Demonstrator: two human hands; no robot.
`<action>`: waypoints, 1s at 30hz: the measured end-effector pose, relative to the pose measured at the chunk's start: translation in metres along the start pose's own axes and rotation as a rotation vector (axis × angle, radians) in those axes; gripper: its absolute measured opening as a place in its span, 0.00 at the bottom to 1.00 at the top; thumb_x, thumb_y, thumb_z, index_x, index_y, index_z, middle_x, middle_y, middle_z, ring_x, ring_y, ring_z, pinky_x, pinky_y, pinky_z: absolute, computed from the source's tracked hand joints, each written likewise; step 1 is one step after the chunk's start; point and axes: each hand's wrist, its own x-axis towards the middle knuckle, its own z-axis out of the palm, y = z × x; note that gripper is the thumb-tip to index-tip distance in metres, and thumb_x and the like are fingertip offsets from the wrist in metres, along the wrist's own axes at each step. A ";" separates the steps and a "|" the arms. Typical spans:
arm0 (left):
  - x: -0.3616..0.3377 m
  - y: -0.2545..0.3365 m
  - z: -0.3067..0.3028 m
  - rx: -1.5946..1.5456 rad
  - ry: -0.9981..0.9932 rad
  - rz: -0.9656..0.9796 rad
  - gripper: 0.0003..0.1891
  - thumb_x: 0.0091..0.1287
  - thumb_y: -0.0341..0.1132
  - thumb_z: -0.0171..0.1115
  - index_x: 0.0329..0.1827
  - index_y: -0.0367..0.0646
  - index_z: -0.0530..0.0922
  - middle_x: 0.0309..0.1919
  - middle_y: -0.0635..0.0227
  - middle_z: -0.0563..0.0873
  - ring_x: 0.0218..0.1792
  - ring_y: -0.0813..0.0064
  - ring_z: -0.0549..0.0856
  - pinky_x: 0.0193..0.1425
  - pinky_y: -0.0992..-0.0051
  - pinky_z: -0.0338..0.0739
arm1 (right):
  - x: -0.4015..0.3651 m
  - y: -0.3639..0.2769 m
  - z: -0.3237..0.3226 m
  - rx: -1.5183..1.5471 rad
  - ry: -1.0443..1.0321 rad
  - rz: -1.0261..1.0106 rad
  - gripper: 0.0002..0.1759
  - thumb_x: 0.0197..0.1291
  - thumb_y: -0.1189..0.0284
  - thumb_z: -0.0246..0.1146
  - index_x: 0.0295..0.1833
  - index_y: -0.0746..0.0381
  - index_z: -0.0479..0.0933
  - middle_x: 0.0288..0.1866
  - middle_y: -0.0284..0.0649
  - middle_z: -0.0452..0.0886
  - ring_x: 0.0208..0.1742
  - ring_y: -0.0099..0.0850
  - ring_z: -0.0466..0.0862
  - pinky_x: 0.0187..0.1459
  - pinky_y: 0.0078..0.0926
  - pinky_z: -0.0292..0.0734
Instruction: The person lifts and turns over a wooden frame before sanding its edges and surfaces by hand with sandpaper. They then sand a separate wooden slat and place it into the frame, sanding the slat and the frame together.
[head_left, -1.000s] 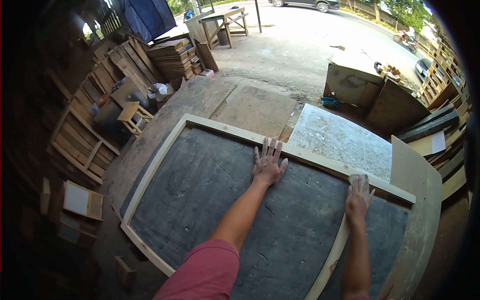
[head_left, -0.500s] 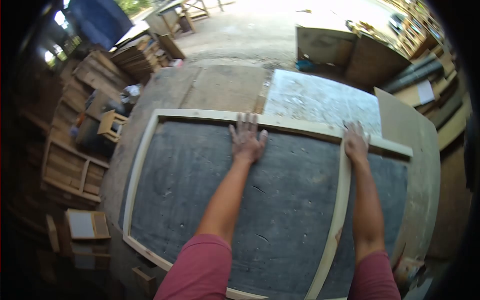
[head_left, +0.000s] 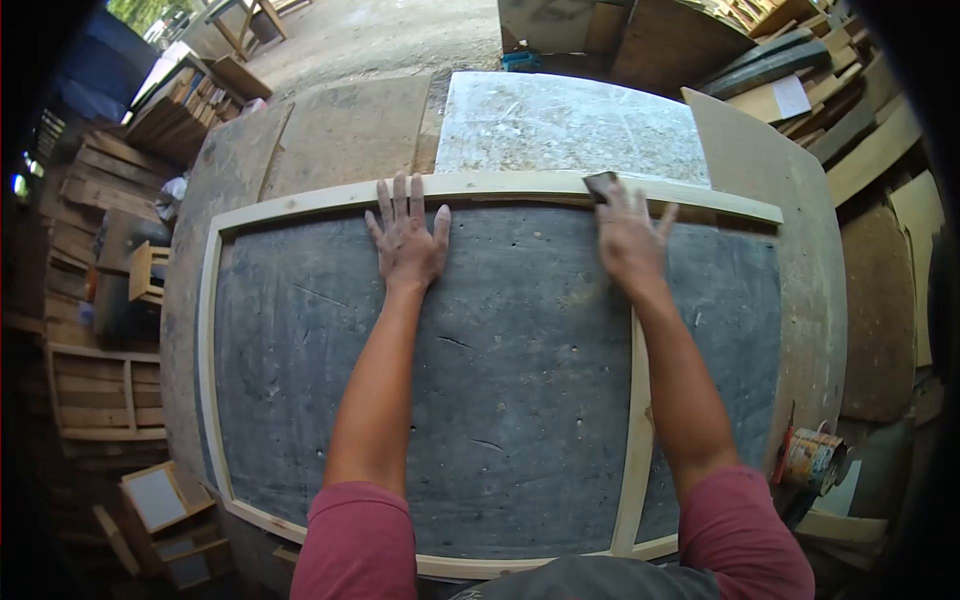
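Observation:
A pale wooden frame [head_left: 500, 184] with one upright crossbar [head_left: 636, 440] lies flat over a dark grey board [head_left: 520, 330]. My left hand [head_left: 408, 245] presses down on the far rail, fingers spread, their tips across the wood. Farther right on that same rail, my right hand [head_left: 630, 240] grips a small dark piece of sandpaper [head_left: 600, 185] between thumb and fingers, against the wood. Its other fingers are spread and slightly blurred. The hand and forearm cover the joint between crossbar and far rail.
Beyond the frame lies a white, stained sheet [head_left: 570, 125] on the worktable. Wooden boards [head_left: 830, 90] lean and pile up at the right. A paint-smeared can [head_left: 810, 455] stands by the right edge. Small wooden frames [head_left: 108, 392] and offcuts crowd the left.
My right hand has slid left along the far rail with the sandpaper, past the crossbar joint. My left hand stays at about the same spot on the rail. The camera view has shifted.

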 end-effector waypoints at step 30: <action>0.000 -0.002 0.001 -0.032 0.020 0.009 0.38 0.76 0.54 0.48 0.85 0.47 0.52 0.86 0.66 0.52 0.86 0.58 0.45 0.85 0.42 0.40 | 0.040 -0.128 0.014 0.010 -0.154 -0.073 0.29 0.80 0.60 0.39 0.82 0.54 0.60 0.84 0.36 0.63 0.86 0.42 0.55 0.79 0.74 0.28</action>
